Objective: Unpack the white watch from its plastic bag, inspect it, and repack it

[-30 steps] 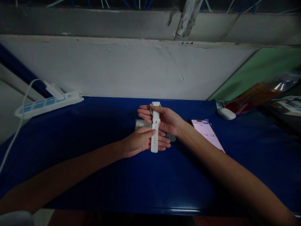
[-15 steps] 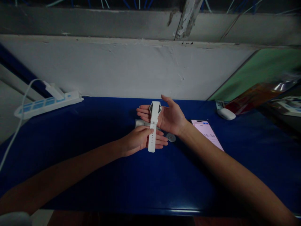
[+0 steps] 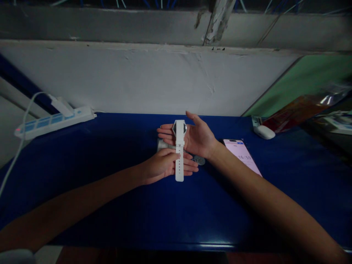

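A white wristwatch (image 3: 179, 172) lies lengthwise across both palms, its strap pointing toward me. My left hand (image 3: 159, 165) pinches the lower strap, the one with the row of holes, between the thumb on top and the fingers stretched out underneath. Palm up and with fingers straight, my right hand (image 3: 202, 137) is open under the watch's case end, its thumb raised apart. Part of the dial is covered by the other strap piece. Beneath the hands, a grey flat object (image 3: 161, 144) is mostly hidden. A small round disc (image 3: 199, 160) rests beside my right wrist.
On the blue table (image 3: 132, 216), a lit phone (image 3: 242, 156) lies near my right forearm. Farther right are a white mouse-like object (image 3: 264, 132) and a bottle of reddish liquid (image 3: 291, 113). A power strip (image 3: 55, 121) with a plugged-in cable stands at the left, and a wall rises behind.
The watch and both hands have shifted very slightly, the strap's free end a little toward me. The grip is the same. The phone's displayed digits went from 16:58 to 16:59.
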`<state>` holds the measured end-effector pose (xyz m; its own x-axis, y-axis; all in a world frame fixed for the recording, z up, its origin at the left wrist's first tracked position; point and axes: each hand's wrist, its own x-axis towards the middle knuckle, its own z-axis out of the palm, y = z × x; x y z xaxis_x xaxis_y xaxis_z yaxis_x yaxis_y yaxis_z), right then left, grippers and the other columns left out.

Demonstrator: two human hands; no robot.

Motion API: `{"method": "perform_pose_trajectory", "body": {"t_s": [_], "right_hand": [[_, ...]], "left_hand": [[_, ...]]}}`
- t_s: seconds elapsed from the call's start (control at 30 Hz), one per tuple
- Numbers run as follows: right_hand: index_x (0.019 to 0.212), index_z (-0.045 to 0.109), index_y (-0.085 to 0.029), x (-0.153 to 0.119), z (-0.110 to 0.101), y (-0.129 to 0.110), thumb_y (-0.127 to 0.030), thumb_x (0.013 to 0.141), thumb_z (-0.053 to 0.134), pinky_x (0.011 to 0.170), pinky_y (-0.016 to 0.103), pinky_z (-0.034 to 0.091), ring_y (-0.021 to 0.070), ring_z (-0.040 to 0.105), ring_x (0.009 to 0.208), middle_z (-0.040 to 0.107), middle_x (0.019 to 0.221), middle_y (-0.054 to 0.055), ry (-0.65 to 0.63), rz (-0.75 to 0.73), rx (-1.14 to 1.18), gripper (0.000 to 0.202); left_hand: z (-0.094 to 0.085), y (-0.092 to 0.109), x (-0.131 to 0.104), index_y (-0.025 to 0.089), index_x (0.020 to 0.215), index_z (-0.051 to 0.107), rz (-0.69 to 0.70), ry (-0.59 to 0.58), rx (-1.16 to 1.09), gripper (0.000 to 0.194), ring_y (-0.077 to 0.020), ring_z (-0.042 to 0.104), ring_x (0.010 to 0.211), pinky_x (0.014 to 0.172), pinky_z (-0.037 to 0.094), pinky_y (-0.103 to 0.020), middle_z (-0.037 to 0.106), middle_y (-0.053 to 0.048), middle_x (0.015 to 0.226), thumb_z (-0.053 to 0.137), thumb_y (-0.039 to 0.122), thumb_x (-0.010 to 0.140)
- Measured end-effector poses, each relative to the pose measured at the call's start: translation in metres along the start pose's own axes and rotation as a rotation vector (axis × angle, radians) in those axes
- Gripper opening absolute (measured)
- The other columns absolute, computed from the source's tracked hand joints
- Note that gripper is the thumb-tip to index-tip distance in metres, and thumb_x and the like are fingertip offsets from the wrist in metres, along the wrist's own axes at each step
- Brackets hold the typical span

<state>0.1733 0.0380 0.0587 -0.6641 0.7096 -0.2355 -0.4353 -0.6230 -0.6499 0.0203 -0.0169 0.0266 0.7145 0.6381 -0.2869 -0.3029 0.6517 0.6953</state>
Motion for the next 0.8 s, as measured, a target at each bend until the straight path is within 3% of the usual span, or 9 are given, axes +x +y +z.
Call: {"method": "perform_pose_trajectory", "body": {"t_s": [0.23, 0.37, 0.6, 0.67, 0.8], "right_hand": [[0.118, 0.062, -0.003, 0.0, 0.001, 0.0, -0.059, 0.096, 0.019, 0.103, 0.036, 0.046, 0.0223, 0.069, 0.102, 0.073, 0.11, 0.019, 0.002, 0.02, 0.021, 0.074], [0.121, 0.059, -0.005, -0.001, 0.004, 0.001, -0.048, 0.098, 0.018, 0.102, 0.038, 0.047, 0.0218, 0.068, 0.103, 0.073, 0.109, 0.017, -0.012, 0.005, 0.015, 0.064], [0.107, 0.063, -0.007, 0.0, 0.0, -0.003, -0.026, 0.093, 0.03, 0.068, 0.028, 0.057, 0.0167, 0.069, 0.068, 0.076, 0.086, 0.011, 0.092, -0.04, 0.027, 0.041], [0.108, 0.063, -0.008, -0.001, -0.006, -0.009, -0.026, 0.092, 0.034, 0.066, 0.028, 0.058, 0.0163, 0.068, 0.066, 0.076, 0.083, 0.01, 0.128, -0.091, 0.039, 0.038], [0.107, 0.064, -0.015, -0.007, -0.015, -0.025, -0.029, 0.091, 0.045, 0.074, 0.031, 0.059, 0.0167, 0.069, 0.07, 0.074, 0.078, 0.005, 0.192, -0.259, 0.054, 0.028]], "left_hand": [[-0.002, -0.002, 0.001, 0.006, 0.093, 0.065, 0.013, -0.018, 0.0, 0.018, -0.0254, 0.073, 0.095, 0.1, 0.048, -0.048, 0.074, -0.017, 0.098, 0.048, 0.011, 0.098], [-0.003, -0.002, 0.001, 0.006, 0.093, 0.064, 0.018, -0.018, -0.004, 0.017, -0.0255, 0.073, 0.095, 0.101, 0.048, -0.049, 0.074, -0.018, 0.098, 0.048, 0.011, 0.097], [-0.009, -0.003, 0.005, 0.007, 0.094, 0.067, 0.013, 0.025, 0.003, 0.019, -0.0249, 0.073, 0.093, 0.097, 0.049, -0.045, 0.075, -0.017, 0.097, 0.051, 0.018, 0.097], [-0.013, 0.0, 0.006, 0.006, 0.093, 0.069, 0.001, -0.006, -0.01, 0.029, -0.0251, 0.073, 0.093, 0.099, 0.048, -0.044, 0.075, -0.018, 0.098, 0.051, 0.028, 0.099], [-0.016, 0.008, 0.004, 0.004, 0.094, 0.071, -0.004, -0.087, -0.075, 0.066, -0.0293, 0.071, 0.099, 0.101, 0.045, -0.046, 0.074, -0.022, 0.101, 0.032, 0.056, 0.1]]}}
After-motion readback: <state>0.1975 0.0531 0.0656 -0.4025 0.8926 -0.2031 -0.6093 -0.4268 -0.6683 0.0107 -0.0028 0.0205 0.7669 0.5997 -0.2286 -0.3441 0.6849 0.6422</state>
